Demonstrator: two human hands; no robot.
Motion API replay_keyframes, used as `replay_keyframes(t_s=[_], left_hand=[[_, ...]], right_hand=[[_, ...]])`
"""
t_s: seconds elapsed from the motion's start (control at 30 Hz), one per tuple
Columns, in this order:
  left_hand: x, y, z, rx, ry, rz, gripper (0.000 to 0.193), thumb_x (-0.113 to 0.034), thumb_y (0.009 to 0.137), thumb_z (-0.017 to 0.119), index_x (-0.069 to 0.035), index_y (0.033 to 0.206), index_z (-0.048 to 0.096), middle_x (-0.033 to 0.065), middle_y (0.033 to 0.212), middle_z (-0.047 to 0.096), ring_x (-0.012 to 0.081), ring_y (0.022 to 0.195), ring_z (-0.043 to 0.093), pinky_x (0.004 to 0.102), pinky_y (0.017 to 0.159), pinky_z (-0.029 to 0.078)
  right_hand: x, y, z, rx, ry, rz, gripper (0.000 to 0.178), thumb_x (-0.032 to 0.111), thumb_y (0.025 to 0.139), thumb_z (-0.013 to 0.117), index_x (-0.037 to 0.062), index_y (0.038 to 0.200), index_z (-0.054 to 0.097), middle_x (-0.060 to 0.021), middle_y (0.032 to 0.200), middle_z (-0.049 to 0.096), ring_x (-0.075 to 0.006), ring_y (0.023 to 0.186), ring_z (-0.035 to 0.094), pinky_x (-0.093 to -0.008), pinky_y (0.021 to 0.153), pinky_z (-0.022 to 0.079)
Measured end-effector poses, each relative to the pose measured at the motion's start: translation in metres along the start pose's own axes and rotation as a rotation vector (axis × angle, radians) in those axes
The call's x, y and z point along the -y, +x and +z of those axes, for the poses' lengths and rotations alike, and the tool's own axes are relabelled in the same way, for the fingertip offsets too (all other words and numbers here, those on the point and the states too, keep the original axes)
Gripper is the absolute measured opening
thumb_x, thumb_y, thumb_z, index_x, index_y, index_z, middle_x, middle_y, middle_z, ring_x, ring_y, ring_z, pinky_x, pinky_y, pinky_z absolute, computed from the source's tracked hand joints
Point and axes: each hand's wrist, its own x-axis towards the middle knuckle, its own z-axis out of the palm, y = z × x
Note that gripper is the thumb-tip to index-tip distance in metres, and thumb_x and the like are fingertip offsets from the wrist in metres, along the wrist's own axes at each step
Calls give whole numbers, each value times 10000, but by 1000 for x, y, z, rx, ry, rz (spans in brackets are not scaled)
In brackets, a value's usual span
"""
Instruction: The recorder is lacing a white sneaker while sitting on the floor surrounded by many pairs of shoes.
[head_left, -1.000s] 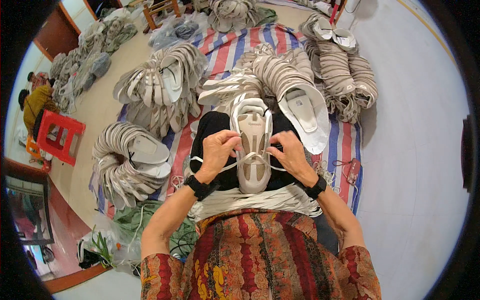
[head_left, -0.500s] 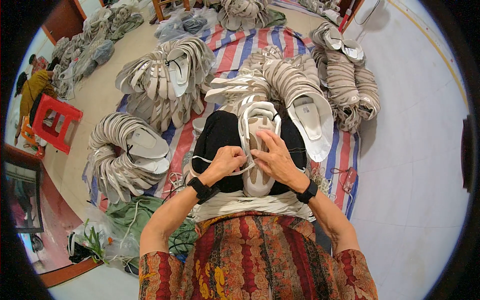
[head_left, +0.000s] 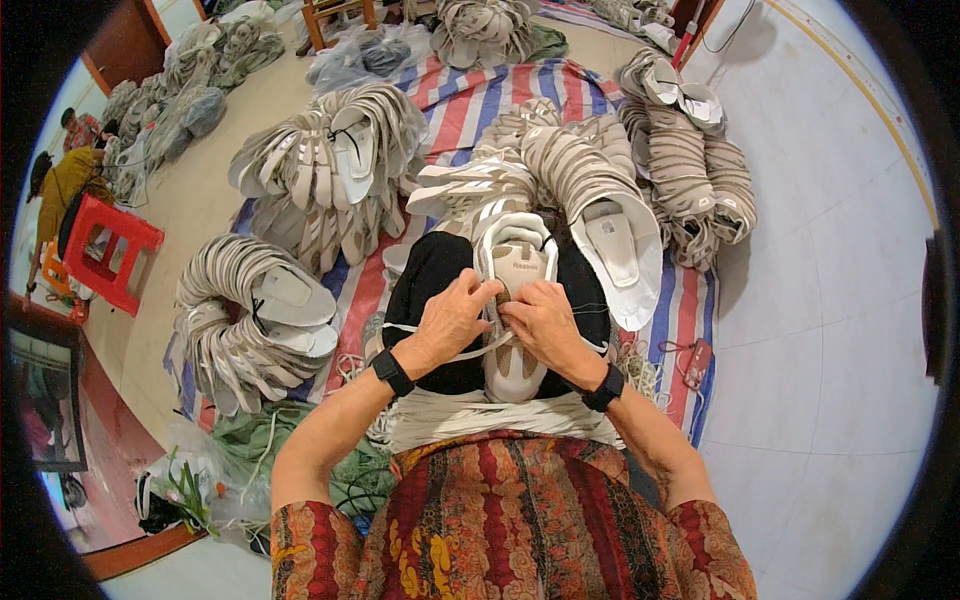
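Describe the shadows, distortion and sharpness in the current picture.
In the head view, fisheye distortion bends edges toward a black rim; soft shadow darkens the pale tiled floor beside stacked beige shoe uppers; the beige, white-laced shoe near centre looks fairly sharp.

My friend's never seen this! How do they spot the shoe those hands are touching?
Start at the striped sheet, then look down to the black fabric above the patterned shirt. The beige shoe sits there, toe toward the shirt. It's on its own, while its neighbours are packed in bundles.

Coiled stacks of shoe uppers [head_left: 290,295] across a striped tarp [head_left: 460,100] show a makeshift shoe workshop.
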Motion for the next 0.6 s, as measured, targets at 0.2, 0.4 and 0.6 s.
replay_keyframes(t_s=[0.2,0.4,0.6], left_hand=[[23,2,4,151,-20,104,368,-127,652,707,-113,945,484,87,814,502,297,738,554,375,595,453],[23,4,5,125,-106,145,338,-145,670,693,-78,920,476,103,776,550,303,714,576,369,594,462],[20,-15,13,164,-185,109,207,-63,722,610,-58,893,493,111,782,549,303,710,573,378,584,462]], right_hand=[[1,6,7,-35,-90,-58,91,136,674,615,83,748,622,-26,747,507,-195,784,498,-338,734,366],[-3,15,5,66,-193,-175,89,175,685,564,97,717,594,-20,724,484,-184,754,482,-323,694,355],[-80,6,-96,-365,-444,100,86,150,723,582,78,771,586,-76,734,555,-262,676,553,-366,578,429]])
